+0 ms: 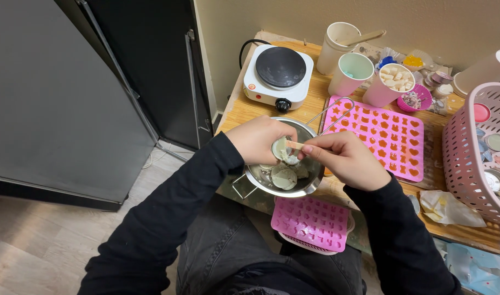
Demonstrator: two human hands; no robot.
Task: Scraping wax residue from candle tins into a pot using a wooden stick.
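Wooden and a little cluttered, the counter (250,106) runs along a beige wall, with a dark cabinet door and pale floorboards off at nine o'clock. Over its near edge a person in black sleeves works above a steel pot (285,177) with a wire handle. The left hand (256,139) is curled shut around a small round tin (280,147), its mouth turned toward three o'clock. The right hand (345,158) pinches a flat wooden stick (294,145) between thumb and fingertips, and the stick's tip lies at the tin's opening — so the tin sits at nine o'clock of the right grip, just beside it, both directly over the pot. Pale greenish wax discs (284,177) lie in the pot's bottom, at six o'clock of the tin.

At twelve o'clock of the pot stands a white hot plate (278,76) with a black top. At two o'clock lies a pink silicone mould (389,136) with orange-filled shapes, and beyond it several cups (351,74) — one holding pale chunks. A second pink mould (310,221) rests at six o'clock of the pot. A pink basket (468,158) of small tins stands at three o'clock.
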